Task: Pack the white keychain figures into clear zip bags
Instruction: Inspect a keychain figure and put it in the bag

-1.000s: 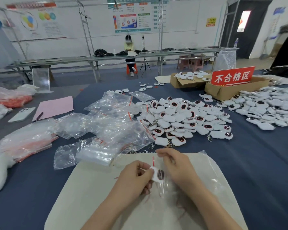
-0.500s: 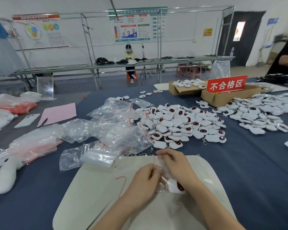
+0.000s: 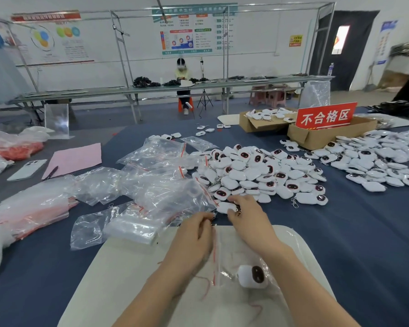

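1. Right hand (image 3: 249, 217): reached forward to the near edge of the large pile of white keychain figures (image 3: 257, 175). Thumb and fingers are curled round one loose white padded figure (image 3: 226, 207), which lies at the pile's edge and touches its neighbours.
2. Left hand (image 3: 194, 239): back upward, fingers curled at the top end of the clear zip bag with a red seal strip (image 3: 229, 260). Cannot tell whether it pinches the bag or only rests on it.
3. The clear zip bag lies flat on the cream rounded work board (image 3: 118, 279), between the two forearms. Its red strip runs along the left hand's edge.
4. Inside the bag: one bagged white figure with a dark oval face (image 3: 252, 276), face upward, near the right forearm.
5. The board sits on the dark blue table cloth (image 3: 352, 244).
6. Heap of empty crumpled clear bags (image 3: 161, 180) is left of the pile, touching it.
7. A second spread of white figures (image 3: 383, 159) lies far right, apart from the first.
8. An open cardboard box (image 3: 326, 138) behind the piles carries a red sign with white characters (image 3: 325, 115).
9. Far left: a pink paper sheet (image 3: 76, 159), a white phone (image 3: 26, 169) lying back upward just beside it, and a dark pen (image 3: 50, 173) at the sheet's near corner.
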